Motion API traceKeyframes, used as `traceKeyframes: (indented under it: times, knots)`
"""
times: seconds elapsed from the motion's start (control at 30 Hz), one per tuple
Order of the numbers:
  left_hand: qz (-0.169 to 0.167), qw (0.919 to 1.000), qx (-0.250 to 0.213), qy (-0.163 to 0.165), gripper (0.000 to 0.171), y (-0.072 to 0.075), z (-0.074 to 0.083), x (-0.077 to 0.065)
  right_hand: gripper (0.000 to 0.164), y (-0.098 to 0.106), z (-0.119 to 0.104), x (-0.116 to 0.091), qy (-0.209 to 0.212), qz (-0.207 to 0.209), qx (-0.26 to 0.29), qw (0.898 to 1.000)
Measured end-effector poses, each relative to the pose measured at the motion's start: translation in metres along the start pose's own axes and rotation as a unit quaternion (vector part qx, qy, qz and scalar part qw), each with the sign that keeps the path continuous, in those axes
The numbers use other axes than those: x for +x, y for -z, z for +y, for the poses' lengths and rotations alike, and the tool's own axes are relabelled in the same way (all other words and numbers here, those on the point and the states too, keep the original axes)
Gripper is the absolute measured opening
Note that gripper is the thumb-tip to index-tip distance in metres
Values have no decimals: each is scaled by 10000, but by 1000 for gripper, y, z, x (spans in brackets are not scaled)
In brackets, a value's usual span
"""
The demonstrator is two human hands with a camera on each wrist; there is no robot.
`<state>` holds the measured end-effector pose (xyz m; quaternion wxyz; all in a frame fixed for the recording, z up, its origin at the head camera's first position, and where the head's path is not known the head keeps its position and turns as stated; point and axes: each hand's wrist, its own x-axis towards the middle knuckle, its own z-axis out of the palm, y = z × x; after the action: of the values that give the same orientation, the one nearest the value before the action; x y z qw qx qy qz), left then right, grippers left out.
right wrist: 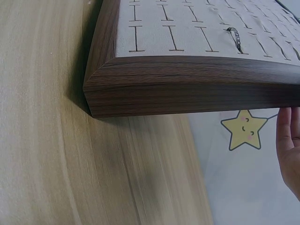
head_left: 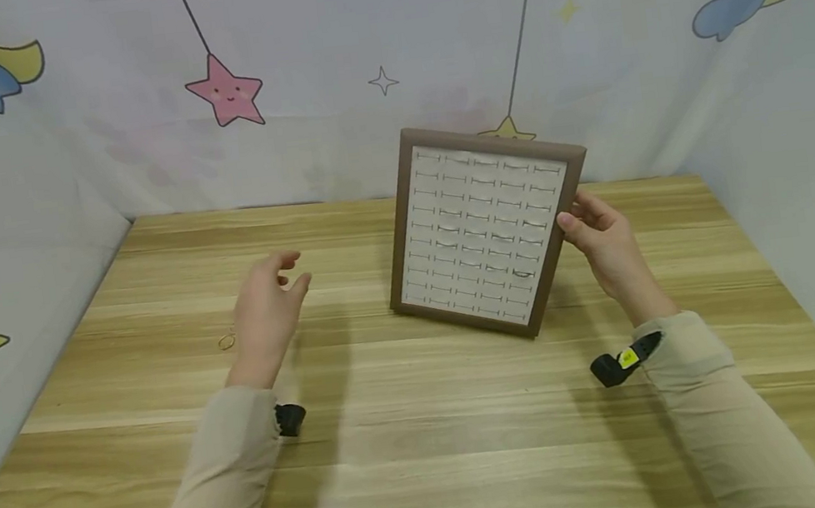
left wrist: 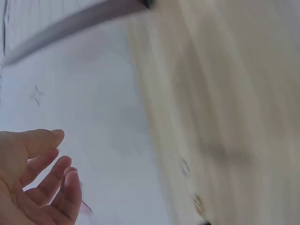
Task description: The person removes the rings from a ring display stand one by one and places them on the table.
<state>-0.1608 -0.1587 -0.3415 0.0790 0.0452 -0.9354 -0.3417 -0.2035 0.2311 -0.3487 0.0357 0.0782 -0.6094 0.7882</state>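
In the head view my right hand (head_left: 607,252) grips the right edge of a brown-framed ring display board (head_left: 480,229), thumb in front and fingers behind. The board stands tilted, its white slotted panel facing me. A silver ring (right wrist: 236,40) sits in one of its slots, seen in the right wrist view. My left hand (head_left: 266,312) hovers left of the board with fingers loosely bent and nothing between them. Beside that hand a gold ring (head_left: 226,342) lies on the table. The left wrist view shows, blurred, a silvery ring (left wrist: 185,167) near it.
A wood-grain table (head_left: 432,469) spans the work area. White curtains (head_left: 311,72) printed with stars and moons rise behind it and at both sides. A black wrist camera (head_left: 609,369) is strapped at the right sleeve, another (head_left: 290,419) at the left.
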Motion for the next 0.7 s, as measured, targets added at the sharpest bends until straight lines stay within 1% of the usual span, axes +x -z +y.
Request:
traceKeyframes:
  times: [0.07, 0.23, 0.37, 0.47, 0.57, 0.7]
  knots:
    - [16, 9997, -65, -219, 37, -8, 18, 1, 27, 0, 0, 0, 8, -8, 46, 10000]
    - [-18, 9967, -324, -750, 33, -32, 63, -1, 27, 0, 0, 0, -24, 52, -85, 9999]
    - [-213, 9917, -470, -1177, 29, -55, 91, -7, 27, -1, -1, -1, -50, 102, -132, 9998]
    - [-488, 9870, -420, -1471, 27, -73, 107, -14, 26, -2, -2, -1, -55, 77, -91, 9999]
    - [-709, 9818, -295, -1737, 28, -91, 120, -22, 26, -3, -2, -2, -53, 77, -70, 9999]
    - [-916, 9774, -90, -1904, 27, -111, 132, -28, 26, -3, -2, -2, -53, 82, -33, 9999]
